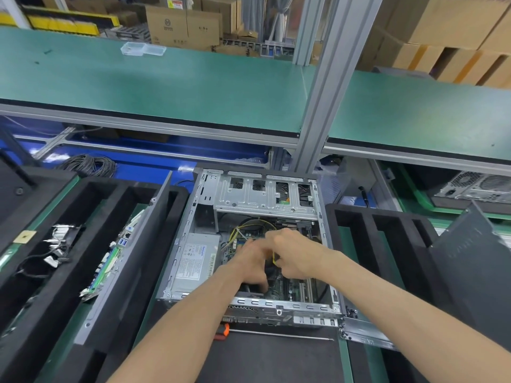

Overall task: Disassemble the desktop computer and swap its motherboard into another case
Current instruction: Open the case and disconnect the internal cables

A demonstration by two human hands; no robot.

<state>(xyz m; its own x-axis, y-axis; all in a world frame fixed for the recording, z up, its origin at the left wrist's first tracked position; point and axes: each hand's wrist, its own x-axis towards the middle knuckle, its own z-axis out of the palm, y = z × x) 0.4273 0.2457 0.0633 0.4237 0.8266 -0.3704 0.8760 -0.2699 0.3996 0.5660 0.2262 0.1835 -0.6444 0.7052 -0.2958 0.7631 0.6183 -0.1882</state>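
two green-topped levels make up the bench (pixel 166 87), the upper one running across the far side with a grey aluminium post (pixel 326 92) rising through it. on the lower level an open computer case (pixel 193 217) lies on its side on a dark mat, its silver drive cage (pixel 262 197) at the far end. black foam trays (pixel 387 244) sit on both sides of the case; the left one holds a second motherboard (pixel 107 261) standing on edge and a tangle of cables (pixel 55 244). a grey side panel (pixel 475 272) leans at the right. inside the case a silver power supply (pixel 195 261) fills the left side, and the motherboard (pixel 293 288) lies beside it on the case floor, with yellow wires (pixel 243 226) looped above it. a screwdriver (pixel 276 334) with an orange and black handle lies on the mat just in front of the case. both forearms reach into the case over the motherboard. the left hand (pixel 250 265) is blurred, its fingers pointing down toward the board; i cannot tell what, if anything, they hold. the right hand (pixel 293 255) has its fingers curled in, pinching a small yellow piece (pixel 274 257).
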